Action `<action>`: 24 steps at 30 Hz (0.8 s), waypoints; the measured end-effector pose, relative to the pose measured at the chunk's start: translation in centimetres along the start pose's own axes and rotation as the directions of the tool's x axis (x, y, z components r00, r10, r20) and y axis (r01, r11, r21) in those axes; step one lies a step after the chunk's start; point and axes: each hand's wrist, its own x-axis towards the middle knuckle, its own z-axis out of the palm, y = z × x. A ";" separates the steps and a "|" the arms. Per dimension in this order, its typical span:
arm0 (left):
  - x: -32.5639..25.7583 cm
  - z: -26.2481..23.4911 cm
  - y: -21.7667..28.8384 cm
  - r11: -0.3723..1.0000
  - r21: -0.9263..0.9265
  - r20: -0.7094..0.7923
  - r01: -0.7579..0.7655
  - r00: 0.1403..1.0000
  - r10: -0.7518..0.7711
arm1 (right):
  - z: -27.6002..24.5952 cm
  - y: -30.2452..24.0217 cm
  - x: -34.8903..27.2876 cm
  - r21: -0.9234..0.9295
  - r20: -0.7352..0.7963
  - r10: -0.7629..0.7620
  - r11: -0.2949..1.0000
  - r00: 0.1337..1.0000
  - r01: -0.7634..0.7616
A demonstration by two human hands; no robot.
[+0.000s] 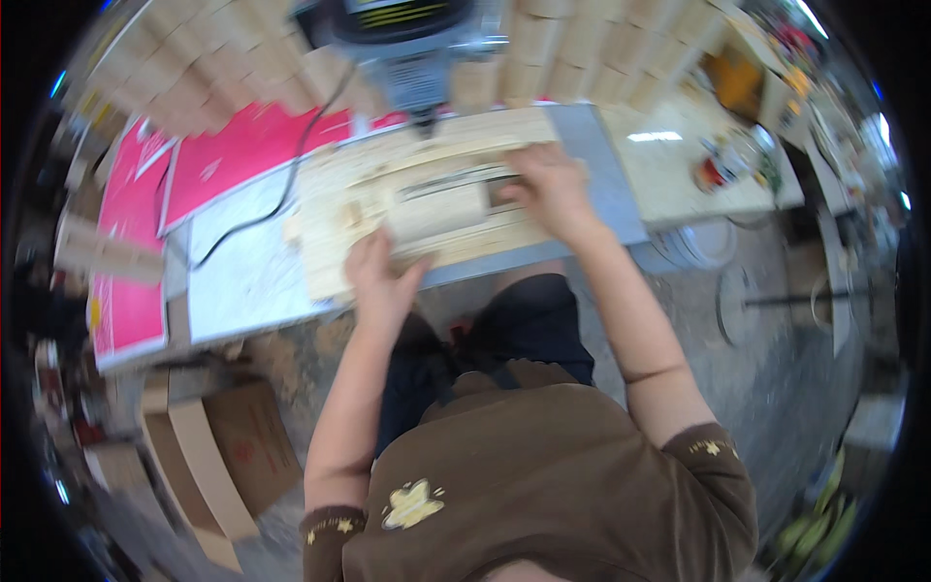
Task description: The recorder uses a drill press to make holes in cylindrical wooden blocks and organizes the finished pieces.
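Note:
A pale, smooth wooden piece (441,211) lies in a slot of a wooden jig (330,257) on the bench. By the near left end of that piece is my left hand (381,276), its thumb spread away from the fingers and the fingertips at the jig. My right hand (551,189) bends its fingers and thumb around the right end of the slot, on the wooden piece; blur softens the exact contact. Just beyond the jig, a drill press (412,73) hangs with its chuck pointing down.
Wooden pieces (592,53) are stacked along the back of the bench. A black cable (281,199) crosses pink and white sheets (242,160) at left. Another wooden piece (107,250) sits at the left edge. An open cardboard box (242,446) stands on the floor; a white bucket (703,242) is at right.

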 end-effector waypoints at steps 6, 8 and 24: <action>2.0 1.5 1.5 0.993 0.075 -0.031 0.087 0.996 -0.085 | -0.5 1.8 1.3 -0.024 0.020 -0.014 1.000 1.000 0.015; 2.4 1.7 1.2 0.983 0.023 0.044 0.184 0.982 -0.185 | -0.2 1.7 2.0 -0.060 0.047 0.049 0.997 0.998 -0.046; 3.8 -0.4 -3.6 0.990 0.056 0.142 0.128 0.981 -0.135 | -1.2 0.7 5.5 0.532 -0.190 0.180 0.845 0.965 -0.053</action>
